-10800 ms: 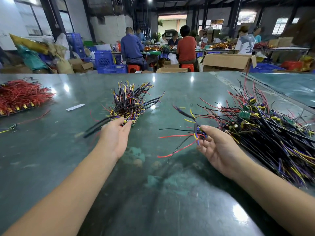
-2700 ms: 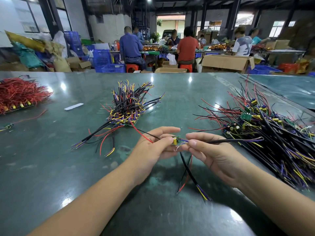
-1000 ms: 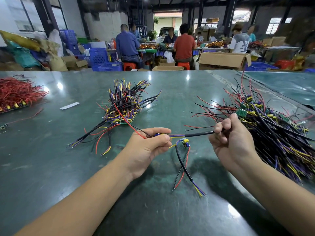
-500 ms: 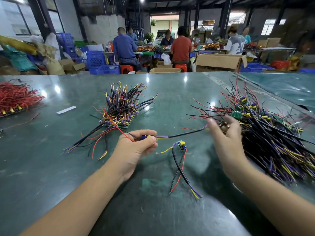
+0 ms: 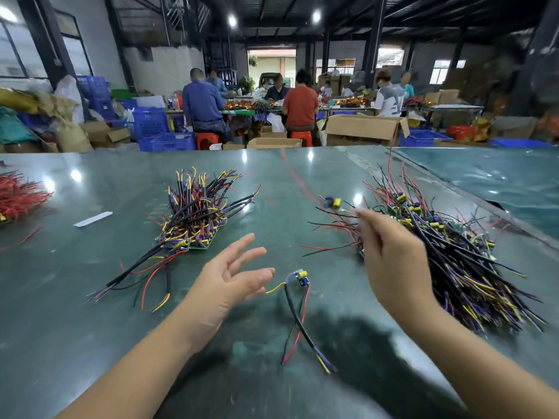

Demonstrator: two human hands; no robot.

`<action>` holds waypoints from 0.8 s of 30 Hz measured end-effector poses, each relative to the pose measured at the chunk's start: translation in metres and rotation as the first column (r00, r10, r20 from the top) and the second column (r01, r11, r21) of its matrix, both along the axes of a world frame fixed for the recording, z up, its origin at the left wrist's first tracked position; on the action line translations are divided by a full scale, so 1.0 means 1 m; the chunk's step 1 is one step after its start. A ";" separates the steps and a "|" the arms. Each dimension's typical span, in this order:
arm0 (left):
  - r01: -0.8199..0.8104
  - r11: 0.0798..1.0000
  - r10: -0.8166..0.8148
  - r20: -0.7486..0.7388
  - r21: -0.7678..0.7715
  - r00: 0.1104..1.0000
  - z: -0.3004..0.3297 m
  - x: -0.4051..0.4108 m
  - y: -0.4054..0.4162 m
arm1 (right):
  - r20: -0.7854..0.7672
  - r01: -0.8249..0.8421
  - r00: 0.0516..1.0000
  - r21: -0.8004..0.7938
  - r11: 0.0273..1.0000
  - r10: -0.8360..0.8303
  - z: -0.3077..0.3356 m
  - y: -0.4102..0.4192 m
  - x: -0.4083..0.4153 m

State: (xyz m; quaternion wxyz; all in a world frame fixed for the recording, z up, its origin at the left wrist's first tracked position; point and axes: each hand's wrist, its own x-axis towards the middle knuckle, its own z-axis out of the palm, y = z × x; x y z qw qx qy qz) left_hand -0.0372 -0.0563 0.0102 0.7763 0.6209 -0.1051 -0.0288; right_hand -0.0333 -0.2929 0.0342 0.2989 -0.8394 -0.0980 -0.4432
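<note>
Green desk point(image 5: 90, 328): left hand point(image 5: 230, 285) released, fingers spread, just beside harness point(image 5: 301, 277); right hand point(image 5: 393, 267) blurred at right-edge pile point(image 5: 453, 267), grip unclear

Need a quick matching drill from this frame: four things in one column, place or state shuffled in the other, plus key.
Things:
1. left hand
2. single wire harness
3. red wire pile
4. big mixed wire pile

Place or state:
A. at the far left edge of the view
B. on the right, beyond the right hand
C. fingers spread, holding nothing
D. lying alone on the table, between the forearms

Pairs: 1-C, 2-D, 3-A, 4-B
</note>
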 end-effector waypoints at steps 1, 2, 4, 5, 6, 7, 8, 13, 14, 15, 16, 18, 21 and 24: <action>-0.015 1.000 0.015 -0.001 0.004 1.000 0.000 0.000 0.000 | 0.000 0.105 0.994 0.036 0.994 -0.105 0.008 -0.016 0.005; -0.032 0.999 0.032 0.000 0.005 0.999 -0.001 0.001 0.001 | -0.018 0.201 0.979 0.054 0.978 -0.201 0.015 -0.034 0.012; -0.056 0.998 0.056 0.000 0.002 0.998 -0.001 0.003 0.001 | -0.114 0.345 0.933 0.023 0.938 -0.340 0.025 -0.067 0.023; -0.066 0.998 0.066 0.003 0.003 0.998 -0.002 0.003 0.002 | -0.174 0.399 0.899 -0.050 0.915 -0.402 0.026 -0.078 0.025; -0.078 0.997 0.078 0.011 0.013 0.997 -0.003 0.004 0.002 | -0.214 0.445 0.858 -0.142 0.884 -0.466 0.023 -0.085 0.027; -0.094 0.995 0.093 0.023 0.032 0.995 -0.004 0.004 0.002 | -0.222 0.483 0.819 -0.230 0.845 -0.529 0.019 -0.088 0.027; -0.116 0.992 0.114 0.036 0.057 0.993 -0.005 0.005 0.003 | -0.199 0.506 0.799 -0.288 0.813 -0.568 0.014 -0.087 0.026; -0.241 0.960 0.231 0.084 0.141 0.969 -0.008 0.010 0.007 | -0.131 0.036 0.987 -0.388 0.921 -0.094 0.003 -0.040 0.017; -0.257 0.955 0.246 0.088 0.150 0.965 -0.008 0.011 0.008 | -0.246 -0.152 0.968 -0.415 0.897 0.050 0.000 -0.027 0.014; -0.270 0.949 0.258 0.094 0.162 0.962 -0.008 0.011 0.010 | -0.373 -0.313 0.916 -0.435 0.845 0.147 -0.005 -0.014 0.010; -0.279 0.944 0.265 0.100 0.176 0.959 -0.008 0.011 0.010 | -0.476 -0.432 0.856 -0.446 0.784 0.201 -0.013 -0.004 0.007; -0.287 0.936 0.269 0.111 0.206 0.957 -0.009 0.011 0.010 | -0.565 -0.560 0.782 -0.448 0.697 0.264 -0.029 0.010 0.005; -0.277 0.928 0.258 0.110 0.247 0.960 -0.009 0.011 0.009 | -0.578 -0.608 0.747 -0.395 0.689 0.328 -0.035 0.019 0.007; -0.255 0.913 0.233 0.106 0.320 0.967 -0.010 0.010 0.008 | -0.542 -0.600 0.765 -0.404 0.690 0.348 -0.034 0.019 0.010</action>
